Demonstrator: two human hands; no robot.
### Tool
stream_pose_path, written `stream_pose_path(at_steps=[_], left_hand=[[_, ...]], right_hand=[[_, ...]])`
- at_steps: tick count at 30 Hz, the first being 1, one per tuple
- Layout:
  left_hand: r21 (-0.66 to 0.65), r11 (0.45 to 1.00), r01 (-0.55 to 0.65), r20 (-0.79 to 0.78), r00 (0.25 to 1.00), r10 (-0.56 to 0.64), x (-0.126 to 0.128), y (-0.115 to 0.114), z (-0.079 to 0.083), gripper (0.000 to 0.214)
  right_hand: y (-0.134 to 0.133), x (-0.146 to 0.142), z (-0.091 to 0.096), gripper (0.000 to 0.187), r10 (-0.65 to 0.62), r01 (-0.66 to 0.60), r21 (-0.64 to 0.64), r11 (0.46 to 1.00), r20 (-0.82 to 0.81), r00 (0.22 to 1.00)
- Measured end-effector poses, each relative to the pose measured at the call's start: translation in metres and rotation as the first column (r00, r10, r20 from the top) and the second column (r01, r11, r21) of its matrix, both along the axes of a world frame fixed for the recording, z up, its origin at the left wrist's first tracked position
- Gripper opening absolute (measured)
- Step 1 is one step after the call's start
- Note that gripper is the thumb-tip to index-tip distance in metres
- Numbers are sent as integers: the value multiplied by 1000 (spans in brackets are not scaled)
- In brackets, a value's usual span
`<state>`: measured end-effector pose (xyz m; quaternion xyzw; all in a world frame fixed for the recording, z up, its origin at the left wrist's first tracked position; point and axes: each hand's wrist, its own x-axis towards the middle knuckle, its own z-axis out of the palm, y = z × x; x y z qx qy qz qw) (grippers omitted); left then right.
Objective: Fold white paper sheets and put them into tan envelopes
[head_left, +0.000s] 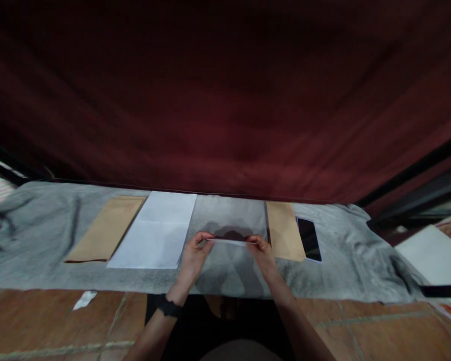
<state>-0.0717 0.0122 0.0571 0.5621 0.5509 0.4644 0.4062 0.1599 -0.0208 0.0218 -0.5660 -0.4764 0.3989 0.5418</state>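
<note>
My left hand (194,253) and my right hand (262,249) pinch the two ends of a folded white sheet of paper (227,241), held edge-on a little above a grey cloth (229,271). A black band sits on my left wrist. To the left lies a stack of white paper (154,230) with a brown envelope (105,228) beside it. A second brown envelope (283,230) lies just right of my right hand, and a black phone (308,239) lies next to that.
A dark red curtain (225,100) hangs behind the cloth. The floor is terracotta tile (41,321) with a small white scrap (84,299) on it. A white board (432,253) lies at the far right.
</note>
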Motion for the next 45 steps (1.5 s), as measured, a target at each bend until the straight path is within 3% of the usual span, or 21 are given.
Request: stream_pose_path(at_steps=[2,5,9,13,17,21,27,31,37,40,45], left_hand=[[123,989,84,-122,990,-69,-1,3,10,5],[247,941,230,-345,929,-136,-4,1,12,24],[183,893,410,-567,786,-245,-8,-11,-13,45],[95,865,492,-696,655,-296,-13,-24,-40,61],[101,852,513,-755,597,-271,-14,-29,-48,63],[98,834,543,-783,560,-272,-14,-30,-48,60],[66,840,538,-788,545,-287,-15,-33,-44,58],[157,867,473,-791,586,-177,7,-33,-38,43],[238,859,453,-860,510,-30,43,-35,-49,57],[222,872,437,-880,474,-13,39,-37,-53,62],[165,896,411,-895,444,-39,28,-40,-45,62]], right_hand=[[5,5,8,10,-34,32,54,998,23,999],[8,10,13,12,-72,50,135,990,159,985],[-2,15,2,37,-14,-34,124,992,372,928],[-21,24,-10,47,59,-131,94,987,549,834],[-33,27,-8,49,54,-163,116,980,630,775],[-33,7,-4,43,33,-172,130,977,698,715],[-36,-29,-12,51,28,-215,73,974,900,435],[-38,-31,-19,52,-2,-191,62,980,954,298],[-36,-28,-26,54,-6,-209,58,976,971,240],[-37,-29,-27,54,-11,-212,63,975,971,237],[-39,-29,-26,55,-31,-228,82,970,975,221]])
